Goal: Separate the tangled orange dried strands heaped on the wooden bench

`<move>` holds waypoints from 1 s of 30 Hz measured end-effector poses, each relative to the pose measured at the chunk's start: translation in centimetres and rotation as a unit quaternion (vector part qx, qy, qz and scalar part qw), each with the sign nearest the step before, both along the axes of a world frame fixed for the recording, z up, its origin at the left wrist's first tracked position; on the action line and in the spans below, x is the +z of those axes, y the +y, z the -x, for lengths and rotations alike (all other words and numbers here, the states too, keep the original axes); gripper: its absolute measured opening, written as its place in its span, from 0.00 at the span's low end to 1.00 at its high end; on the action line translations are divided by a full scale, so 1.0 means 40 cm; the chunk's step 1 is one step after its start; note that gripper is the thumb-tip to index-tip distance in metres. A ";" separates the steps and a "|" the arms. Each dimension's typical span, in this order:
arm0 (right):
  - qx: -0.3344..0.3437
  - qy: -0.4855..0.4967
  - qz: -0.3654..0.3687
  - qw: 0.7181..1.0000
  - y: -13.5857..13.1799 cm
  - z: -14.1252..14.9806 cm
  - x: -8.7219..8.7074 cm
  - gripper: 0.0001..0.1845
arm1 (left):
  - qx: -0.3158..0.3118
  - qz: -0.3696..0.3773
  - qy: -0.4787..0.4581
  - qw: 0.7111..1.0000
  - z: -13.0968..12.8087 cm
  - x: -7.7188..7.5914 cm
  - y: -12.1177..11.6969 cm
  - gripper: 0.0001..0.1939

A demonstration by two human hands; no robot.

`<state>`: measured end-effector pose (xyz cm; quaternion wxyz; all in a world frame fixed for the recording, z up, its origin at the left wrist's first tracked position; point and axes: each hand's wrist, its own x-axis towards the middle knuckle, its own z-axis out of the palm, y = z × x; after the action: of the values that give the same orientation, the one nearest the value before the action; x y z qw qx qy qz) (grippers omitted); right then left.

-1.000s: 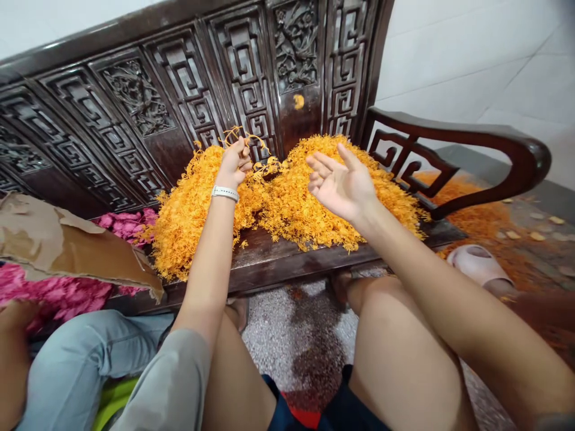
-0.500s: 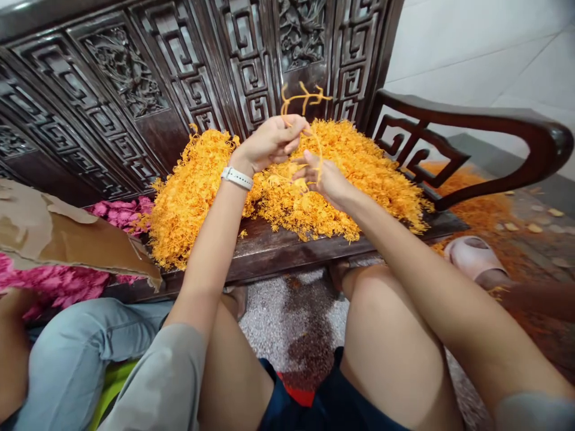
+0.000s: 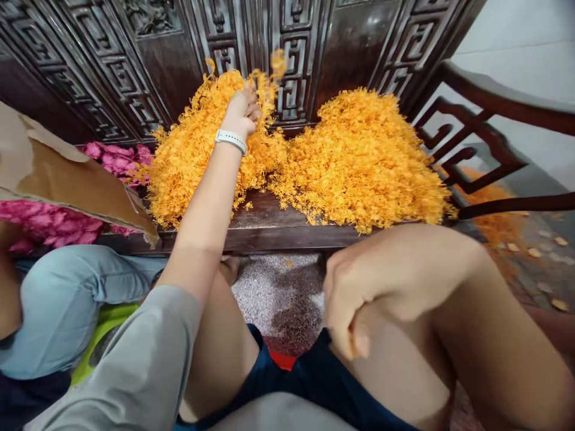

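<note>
My left hand (image 3: 242, 111), with a white band on its wrist, reaches to the top of the left heap of orange artificial flowers (image 3: 193, 161). Its fingers are closed on an orange flower sprig (image 3: 278, 63), blurred, whose end sticks out beyond them. My right hand (image 3: 354, 293) hangs over my right thigh, nearer to me and away from the flowers. The fingers of that hand are curled in; whatever they hold, if anything, cannot be made out. A second heap of orange flowers (image 3: 363, 161) lies to the right.
The heaps rest on a dark wooden bench (image 3: 269, 236) with a carved back (image 3: 291, 78) and a curved armrest (image 3: 507, 114). At left stand a torn cardboard box (image 3: 76, 179) and pink flowers (image 3: 54, 224). Another person's jeans-clad leg (image 3: 63, 305) is close by. Orange bits (image 3: 498, 209) lie beyond the armrest.
My left hand has moved left onto the left heap; the bare branching orange stem it held is no longer visible there. My right hand has drawn back toward me. The view has shifted.
</note>
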<state>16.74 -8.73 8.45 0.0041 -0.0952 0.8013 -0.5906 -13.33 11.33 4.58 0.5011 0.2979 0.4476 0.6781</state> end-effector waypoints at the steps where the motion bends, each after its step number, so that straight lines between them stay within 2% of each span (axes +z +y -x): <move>1: -0.076 0.009 0.039 0.996 0.028 -0.010 -0.013 0.15 | -0.009 -0.022 -0.013 1.000 0.001 0.011 -0.001 0.18; 2: -0.177 0.039 0.074 0.981 0.068 -0.019 -0.030 0.17 | -0.009 -0.041 -0.033 0.999 -0.006 0.026 -0.005 0.17; 3: -0.281 0.085 0.112 0.949 0.112 -0.028 -0.048 0.19 | -0.006 -0.056 -0.051 0.997 -0.018 0.043 -0.011 0.17; 5: -0.456 0.169 0.205 0.849 0.189 -0.039 -0.079 0.22 | -0.012 -0.065 -0.061 0.996 -0.051 0.073 -0.026 0.19; 7: -0.556 0.164 0.290 0.761 0.222 -0.040 -0.098 0.17 | -0.016 -0.047 -0.040 0.998 -0.082 0.093 -0.038 0.18; 8: -0.591 0.144 0.315 0.728 0.220 -0.037 -0.103 0.11 | -0.020 -0.036 -0.025 0.999 -0.095 0.098 -0.041 0.16; 9: -0.612 0.122 0.318 0.714 0.210 -0.032 -0.107 0.03 | -0.027 -0.028 -0.010 0.999 -0.106 0.101 -0.041 0.13; 11: -0.617 0.098 0.264 0.735 0.177 -0.020 -0.110 0.10 | -0.044 -0.021 0.012 0.999 -0.125 0.104 -0.037 0.09; 13: -0.611 0.110 0.205 0.757 0.147 -0.007 -0.113 0.13 | -0.062 -0.022 0.020 0.998 -0.145 0.109 -0.034 0.11; 16: -0.602 0.103 0.161 0.775 0.132 0.010 -0.122 0.16 | -0.096 -0.030 -0.014 0.995 -0.188 0.121 -0.048 0.12; 20: -0.619 0.102 0.123 0.769 0.159 0.026 -0.151 0.24 | -0.185 -0.050 -0.138 0.972 -0.276 0.127 -0.107 0.22; 23: -0.636 0.128 0.093 0.755 0.201 0.025 -0.177 0.25 | -0.231 -0.041 -0.186 0.954 -0.344 0.112 -0.148 0.20; 27: -0.650 0.157 0.019 0.743 0.244 0.010 -0.196 0.19 | -0.226 0.005 -0.180 0.957 -0.380 0.084 -0.156 0.14; 29: -0.627 0.154 -0.030 0.763 0.239 0.007 -0.190 0.19 | -0.215 0.011 -0.177 0.960 -0.364 0.074 -0.143 0.15; 30: -0.599 0.148 -0.054 0.785 0.229 0.008 -0.182 0.18 | -0.202 0.009 -0.179 0.963 -0.351 0.071 -0.136 0.15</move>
<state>16.43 0.42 1.16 -0.4644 0.3182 0.7186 -0.4083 0.72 5.87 7.43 0.7022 0.2515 0.2868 0.6012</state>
